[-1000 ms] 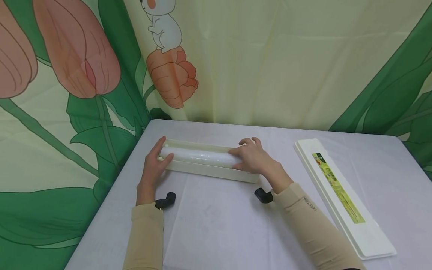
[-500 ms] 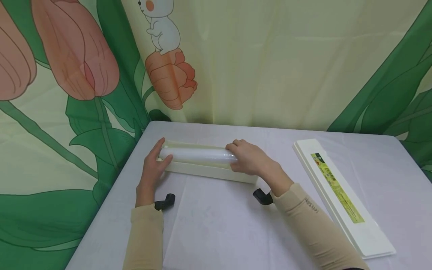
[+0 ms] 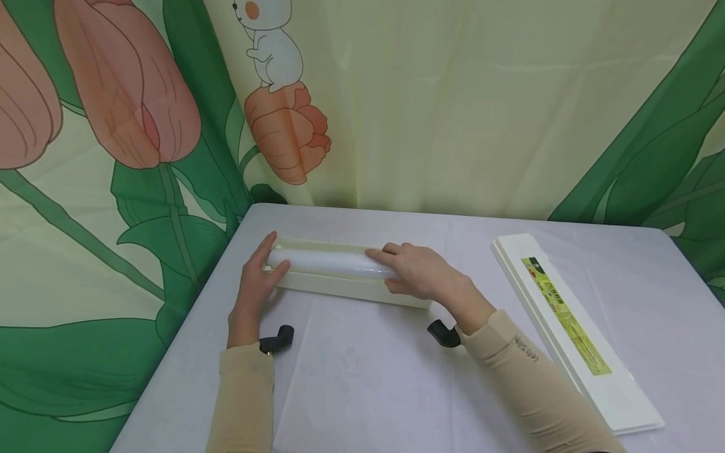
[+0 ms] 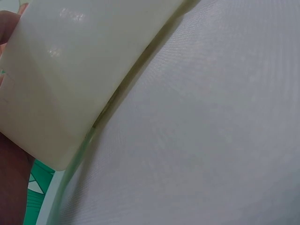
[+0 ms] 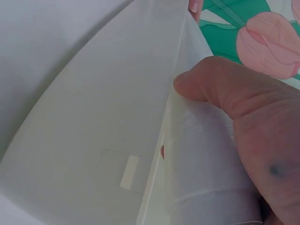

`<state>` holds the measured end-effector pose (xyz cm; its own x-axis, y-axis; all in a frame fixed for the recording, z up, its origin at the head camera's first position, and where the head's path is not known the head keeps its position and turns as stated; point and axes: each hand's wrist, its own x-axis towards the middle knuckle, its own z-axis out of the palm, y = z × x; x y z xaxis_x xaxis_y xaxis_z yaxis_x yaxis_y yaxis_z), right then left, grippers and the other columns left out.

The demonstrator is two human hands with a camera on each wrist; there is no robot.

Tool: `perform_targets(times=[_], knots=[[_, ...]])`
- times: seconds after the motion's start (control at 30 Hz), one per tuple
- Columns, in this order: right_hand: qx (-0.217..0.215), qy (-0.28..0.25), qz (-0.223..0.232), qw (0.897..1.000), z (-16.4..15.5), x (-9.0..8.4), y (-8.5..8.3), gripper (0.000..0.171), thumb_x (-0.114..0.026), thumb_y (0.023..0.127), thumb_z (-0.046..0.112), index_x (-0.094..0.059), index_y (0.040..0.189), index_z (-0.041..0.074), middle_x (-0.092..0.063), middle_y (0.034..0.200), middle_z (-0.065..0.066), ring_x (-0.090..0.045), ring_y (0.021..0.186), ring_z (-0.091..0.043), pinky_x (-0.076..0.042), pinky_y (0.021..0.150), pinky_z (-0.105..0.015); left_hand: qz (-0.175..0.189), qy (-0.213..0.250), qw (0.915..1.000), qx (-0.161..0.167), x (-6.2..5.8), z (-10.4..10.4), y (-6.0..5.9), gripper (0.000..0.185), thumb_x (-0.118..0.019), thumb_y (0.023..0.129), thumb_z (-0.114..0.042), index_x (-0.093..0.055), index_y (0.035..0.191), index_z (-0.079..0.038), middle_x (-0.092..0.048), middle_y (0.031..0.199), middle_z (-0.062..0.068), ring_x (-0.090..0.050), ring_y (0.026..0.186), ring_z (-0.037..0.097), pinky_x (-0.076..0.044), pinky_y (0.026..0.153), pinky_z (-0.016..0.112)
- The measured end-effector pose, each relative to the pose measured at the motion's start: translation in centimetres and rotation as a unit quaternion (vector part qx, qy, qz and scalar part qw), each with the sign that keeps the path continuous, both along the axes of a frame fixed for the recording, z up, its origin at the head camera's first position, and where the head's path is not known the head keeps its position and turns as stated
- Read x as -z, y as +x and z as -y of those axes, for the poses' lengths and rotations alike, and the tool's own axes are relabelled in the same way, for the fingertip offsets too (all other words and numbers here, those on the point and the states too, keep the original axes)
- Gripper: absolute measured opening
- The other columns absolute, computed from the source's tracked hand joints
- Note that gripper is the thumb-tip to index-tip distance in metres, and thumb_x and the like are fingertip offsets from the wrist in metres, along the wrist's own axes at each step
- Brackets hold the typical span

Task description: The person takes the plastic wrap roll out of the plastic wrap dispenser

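Observation:
A long, narrow white box (image 3: 351, 291) lies across the table with its top uncovered. Inside it sits a glossy white roll of cling film (image 3: 328, 261). My left hand (image 3: 257, 283) grips the box's left end, thumb at the front and fingers behind. Around the roll's right end my right hand (image 3: 421, 274) holds on, one finger stretched along the top. The right wrist view has the thumb (image 5: 206, 86) lying on the roll (image 5: 201, 159), and a fingertip (image 5: 162, 152) shows between roll and box wall. In the left wrist view the box (image 4: 93, 70) hides most of the left hand.
At the right a long white lid (image 3: 617, 377) with a yellow-green label (image 3: 566, 314) lies slanted beside the right forearm. Both cameras' black mounts sit under the sleeve cuffs. A printed curtain (image 3: 425, 113) hangs behind the table's far edge.
My right hand went from spread fingers over the roll to a grip round its right end, then one finger stretched out leftward on top. The left hand and lid stay put.

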<state>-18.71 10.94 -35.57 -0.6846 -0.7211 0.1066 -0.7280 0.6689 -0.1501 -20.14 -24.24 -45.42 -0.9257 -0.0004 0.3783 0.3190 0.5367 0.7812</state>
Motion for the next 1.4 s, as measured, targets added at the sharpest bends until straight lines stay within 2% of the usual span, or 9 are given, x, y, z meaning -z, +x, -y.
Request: perform_targets(times=[0.2, 0.6, 0.9, 1.2, 1.4], knots=[[-0.006, 0.015, -0.034, 0.999, 0.0, 0.1, 0.3, 0.058, -0.073, 0.089, 0.015, -0.055, 0.144, 0.013, -0.064, 0.120, -0.007, -0.060, 0.091, -0.031, -0.053, 0.076, -0.043, 0.003, -0.001, 1.0000, -0.003, 0.1, 0.0, 0.0, 0.069, -0.070, 0.092, -0.014, -0.040, 0.153, -0.001, -0.038, 0.158, 0.016, -0.031, 0.147, 0.032, -0.021, 0.120, 0.048], [-0.009, 0.010, -0.050, 0.999, -0.5, 0.5, 0.7, 0.057, -0.074, 0.091, 0.018, -0.054, 0.145, 0.014, -0.064, 0.121, -0.006, -0.059, 0.095, -0.031, -0.053, 0.072, -0.043, 0.010, -0.004, 0.9999, -0.006, -0.1, 0.0, 0.1, 0.070, -0.069, 0.092, -0.014, -0.040, 0.154, -0.003, -0.037, 0.159, 0.015, -0.031, 0.147, 0.032, -0.022, 0.120, 0.048], [0.009, -0.004, -0.043, 0.999, -2.2, 0.4, 1.2, 0.061, -0.075, 0.092, 0.017, -0.052, 0.148, 0.015, -0.061, 0.125, -0.004, -0.057, 0.099, -0.030, -0.052, 0.075, -0.043, 0.018, -0.002, 0.9998, -0.010, -0.1, 0.0, 0.1, 0.069, -0.069, 0.093, -0.016, -0.040, 0.155, -0.006, -0.037, 0.159, 0.015, -0.031, 0.147, 0.033, -0.022, 0.119, 0.052], [0.017, -0.021, -0.086, 0.996, -4.3, 0.1, 2.2, 0.060, -0.075, 0.091, 0.017, -0.053, 0.146, 0.013, -0.061, 0.121, -0.006, -0.058, 0.098, -0.032, -0.052, 0.072, -0.045, 0.030, -0.005, 0.9994, -0.019, -0.2, -0.1, 0.1, 0.070, -0.069, 0.093, -0.016, -0.039, 0.155, -0.007, -0.036, 0.160, 0.013, -0.029, 0.148, 0.032, -0.021, 0.120, 0.051], [0.044, -0.015, -0.111, 0.993, -5.8, -0.6, 3.2, 0.061, -0.074, 0.091, 0.016, -0.052, 0.147, 0.013, -0.060, 0.123, -0.009, -0.058, 0.102, -0.036, -0.051, 0.073, -0.048, 0.032, -0.007, 0.9993, -0.017, -0.3, -0.1, 0.1, 0.070, -0.068, 0.093, -0.017, -0.038, 0.156, -0.007, -0.035, 0.160, 0.014, -0.029, 0.148, 0.032, -0.021, 0.120, 0.050]])
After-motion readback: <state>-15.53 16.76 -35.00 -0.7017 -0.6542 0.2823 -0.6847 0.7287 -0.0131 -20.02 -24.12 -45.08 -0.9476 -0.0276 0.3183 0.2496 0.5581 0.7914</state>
